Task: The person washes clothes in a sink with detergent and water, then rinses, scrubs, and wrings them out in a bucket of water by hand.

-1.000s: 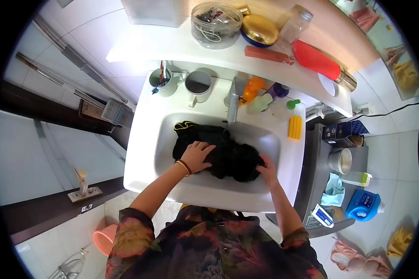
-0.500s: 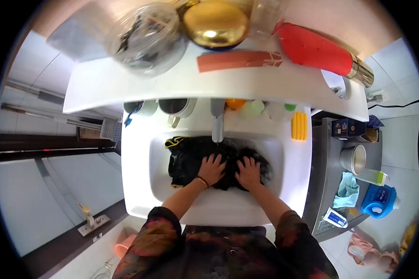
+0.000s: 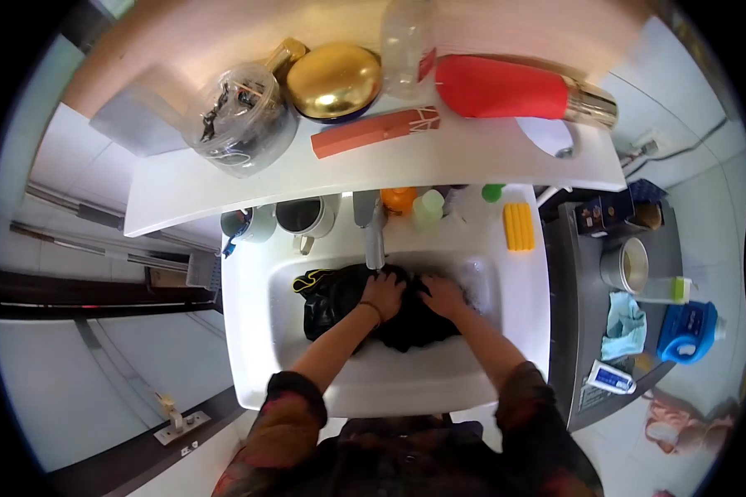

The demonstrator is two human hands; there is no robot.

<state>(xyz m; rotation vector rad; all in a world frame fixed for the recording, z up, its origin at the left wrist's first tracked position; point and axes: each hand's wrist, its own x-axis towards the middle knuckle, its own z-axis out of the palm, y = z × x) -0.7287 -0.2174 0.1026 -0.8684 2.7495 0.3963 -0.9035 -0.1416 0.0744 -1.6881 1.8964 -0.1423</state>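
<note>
Wet black cloth (image 3: 331, 308) with a yellow-trimmed edge lies bunched in the white sink (image 3: 348, 389), below the faucet (image 3: 374, 240). My left hand (image 3: 383, 294) is on the middle of the cloth, its fingers curled into the fabric near the faucet's tip. Close beside it on the right, my right hand (image 3: 442, 295) also has its fingers curled on the cloth. The fingertips of both hands are partly hidden in the black folds. Some suds show at the sink's right side.
A yellow ridged soap bar (image 3: 519, 227) lies on the sink's right rim. Two mugs (image 3: 300, 217) stand at the back left, small bottles behind the faucet. A white shelf (image 3: 472, 161) overhangs the back, holding a red bottle (image 3: 501, 87) and jars. A grey stand (image 3: 584, 298) is at right.
Both hands have come together at the middle of the cloth and moved toward the faucet, with their fingers now curled in. The cloth's right part is gathered inward. The camera view has shifted.
</note>
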